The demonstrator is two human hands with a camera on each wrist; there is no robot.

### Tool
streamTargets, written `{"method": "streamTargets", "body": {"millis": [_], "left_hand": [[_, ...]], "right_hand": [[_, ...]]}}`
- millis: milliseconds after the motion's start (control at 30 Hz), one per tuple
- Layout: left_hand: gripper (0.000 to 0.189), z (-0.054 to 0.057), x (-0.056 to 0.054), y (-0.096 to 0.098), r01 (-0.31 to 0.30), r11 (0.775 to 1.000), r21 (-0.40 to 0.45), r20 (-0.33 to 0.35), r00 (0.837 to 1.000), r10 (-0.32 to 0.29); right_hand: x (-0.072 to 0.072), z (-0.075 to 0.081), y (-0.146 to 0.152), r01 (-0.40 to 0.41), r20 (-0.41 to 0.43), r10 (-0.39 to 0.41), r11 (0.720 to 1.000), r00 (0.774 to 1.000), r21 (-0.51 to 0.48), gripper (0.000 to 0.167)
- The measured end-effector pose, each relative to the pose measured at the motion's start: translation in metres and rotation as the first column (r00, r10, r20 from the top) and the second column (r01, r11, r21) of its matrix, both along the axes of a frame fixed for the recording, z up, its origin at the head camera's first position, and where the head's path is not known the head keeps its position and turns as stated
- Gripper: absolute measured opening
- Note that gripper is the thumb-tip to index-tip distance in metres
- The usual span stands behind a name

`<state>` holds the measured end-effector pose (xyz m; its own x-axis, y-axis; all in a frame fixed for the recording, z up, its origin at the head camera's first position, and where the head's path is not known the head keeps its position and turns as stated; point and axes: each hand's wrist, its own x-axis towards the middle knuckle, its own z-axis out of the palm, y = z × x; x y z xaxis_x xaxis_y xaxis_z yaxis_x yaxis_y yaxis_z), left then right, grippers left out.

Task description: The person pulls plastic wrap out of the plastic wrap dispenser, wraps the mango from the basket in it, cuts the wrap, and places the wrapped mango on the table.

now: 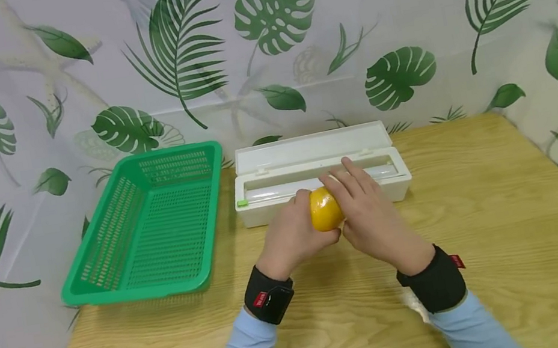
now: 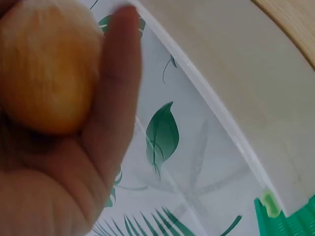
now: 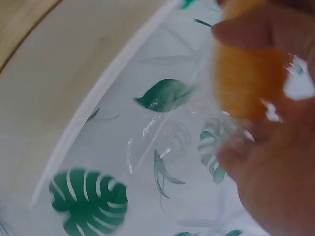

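Observation:
A glossy orange (image 1: 325,209) wrapped in clear plastic film is held between both hands, in front of the white film box. My left hand (image 1: 290,230) grips it from the left; in the left wrist view the orange (image 2: 49,69) sits against the palm and fingers. My right hand (image 1: 373,217) holds the other side, its fingers reaching over the fruit. Loose, shiny film (image 3: 152,137) trails from the orange (image 3: 248,81) beside the thumb in the right wrist view.
Behind the hands, a long white film box (image 1: 263,213) stands with its lid (image 1: 308,148) raised, a roll inside and a green slider at its left end. A green plastic basket (image 1: 208,264) is to the left. A leaf-patterned cloth (image 1: 320,88) backs the wooden table (image 1: 509,210).

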<state>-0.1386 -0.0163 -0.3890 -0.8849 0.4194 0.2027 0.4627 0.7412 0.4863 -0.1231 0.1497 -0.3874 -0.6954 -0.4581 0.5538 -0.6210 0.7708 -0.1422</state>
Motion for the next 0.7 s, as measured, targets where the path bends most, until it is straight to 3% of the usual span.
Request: {"method": "streamTargets", "body": {"millis": [100, 167, 233, 300, 367, 433, 533, 600, 700], "left_hand": [[0.062, 0.001, 0.001, -0.001, -0.015, 0.999, 0.044, -0.007, 1.0, 0.015], [0.058, 0.004, 0.003, 0.002, 0.012, 1.0, 0.019, -0.052, 0.999, -0.011], [0.052, 0.007, 0.008, 0.006, 0.024, 1.0, -0.008, -0.095, 0.995, -0.025], [0.046, 0.01, 0.012, 0.011, 0.026, 1.0, -0.015, -0.139, 0.99, -0.028], [0.042, 0.012, 0.017, 0.016, 0.019, 1.0, 0.018, -0.168, 0.986, -0.016], [0.044, 0.011, 0.021, 0.021, 0.002, 0.996, 0.09, -0.188, 0.982, 0.015], [0.048, 0.006, 0.025, 0.027, 0.006, 0.992, 0.124, -0.258, 0.966, 0.027], [0.05, 0.001, 0.025, 0.03, -0.003, 0.995, 0.1, -0.329, 0.944, 0.036], [0.052, -0.006, 0.024, 0.032, -0.002, 0.998, 0.06, -0.385, 0.923, 0.025]], "right_hand": [[0.001, 0.003, 0.001, -0.145, -0.017, 0.144, 0.983, 0.989, -0.117, 0.062], [-0.002, 0.002, -0.002, -0.229, -0.097, 0.214, 0.956, 0.972, -0.183, 0.05], [-0.006, -0.001, -0.006, -0.277, -0.209, 0.228, 0.929, 0.951, -0.246, 0.038], [-0.01, -0.006, -0.01, -0.299, -0.288, 0.2, 0.884, 0.937, -0.358, 0.035], [-0.013, -0.009, -0.012, -0.274, -0.286, 0.135, 0.804, 0.949, -0.528, 0.034], [-0.014, -0.011, -0.013, -0.218, -0.207, 0.095, 0.656, 0.974, -0.723, 0.029], [-0.011, -0.01, -0.015, -0.043, 0.0, 0.111, 0.383, 0.994, -0.923, 0.025], [-0.01, -0.009, -0.015, 0.089, 0.13, 0.182, 0.219, 0.975, -0.972, 0.024], [-0.009, -0.008, -0.013, 0.256, 0.248, 0.352, 0.024, 0.903, -0.966, 0.028]]}}
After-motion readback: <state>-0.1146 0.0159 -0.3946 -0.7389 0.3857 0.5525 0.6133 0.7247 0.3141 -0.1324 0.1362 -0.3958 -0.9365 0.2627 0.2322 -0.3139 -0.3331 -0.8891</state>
